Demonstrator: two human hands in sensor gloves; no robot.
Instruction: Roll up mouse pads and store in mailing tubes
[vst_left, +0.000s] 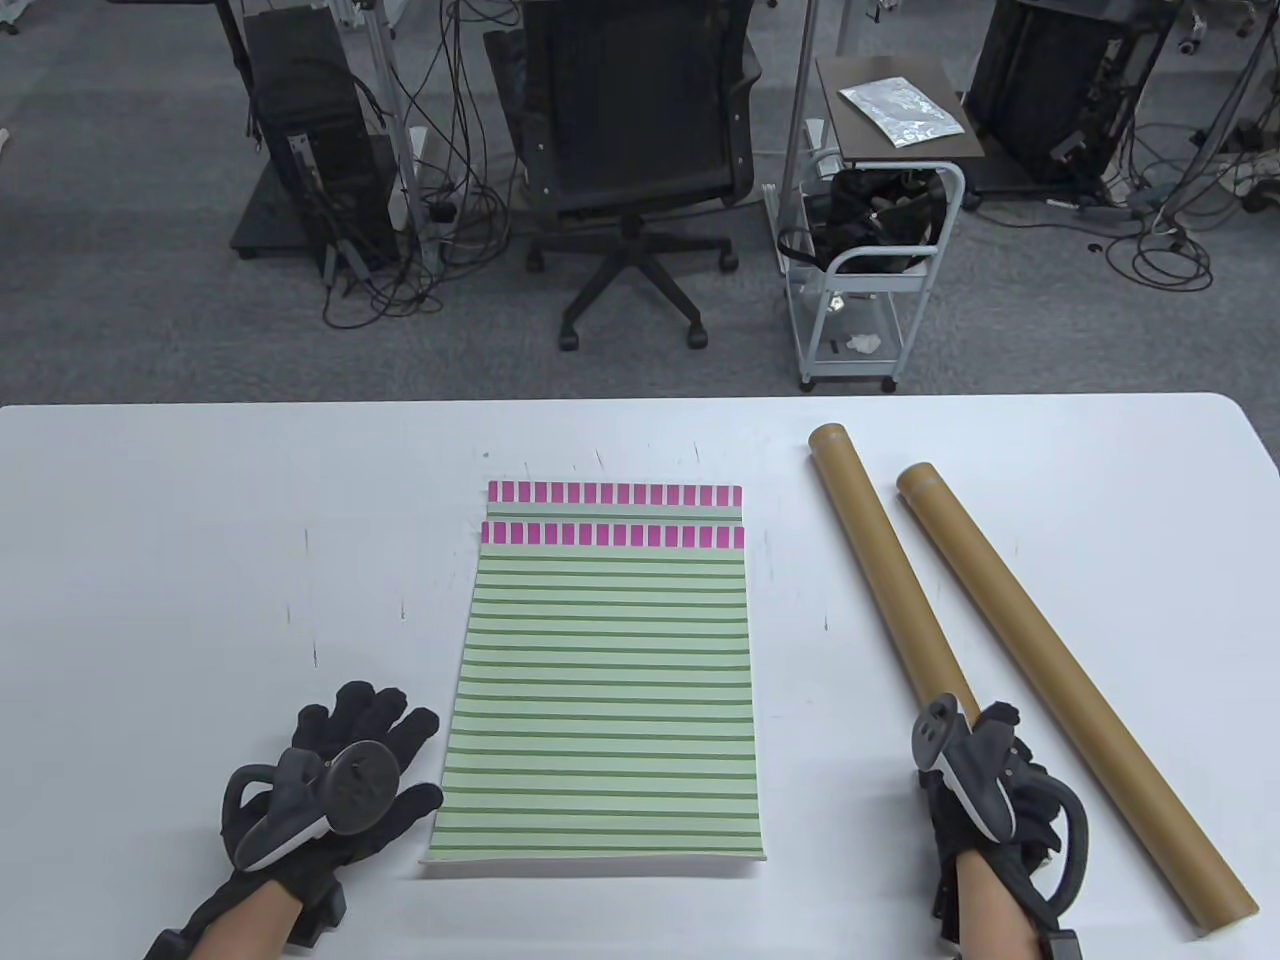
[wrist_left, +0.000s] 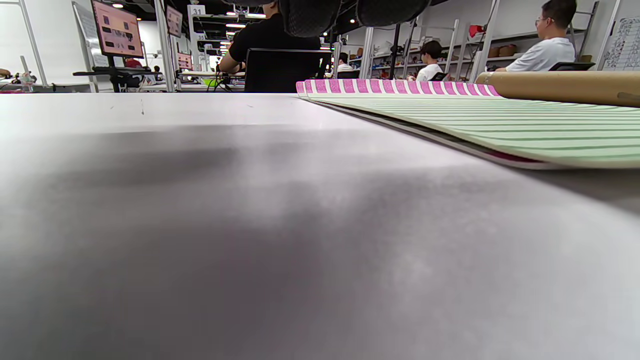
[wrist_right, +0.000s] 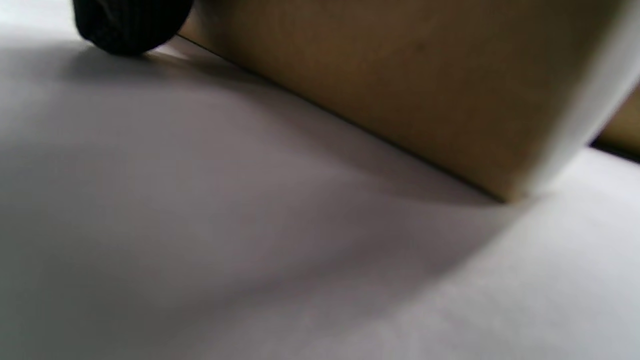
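Fingers of left hand: straight, spread a little, lying flat on the white surface, palm down, holding nothing. Thumb tip just beside the near left corner of the top pad; contact cannot be told. Tracker strapped to the back of the hand; wrist enters from the bottom edge.

Fingers of right hand: mostly hidden under its tracker; they sit at the near end of the left tube. Whether they curl round it cannot be told. In the right wrist view one gloved fingertip rests on the surface right against the tube's brown wall. Wrist enters from the bottom edge, hand turned somewhat on edge.

Pads: two, stacked flat at the middle of the surface, between the hands. Top pad pale green with dark green stripes and a row of pink blocks along the far edge. Lower pad shows only as a second pink-blocked strip past that edge. Neither is rolled.

Tubes: two, brown cardboard, lying on the surface right of the pads, slanting from far left to near right, side by side and apart. Right tube lies just right of the right hand, its near end close to the surface's near right edge.

Beyond the surface: office chair, small white cart, cables on grey carpet.
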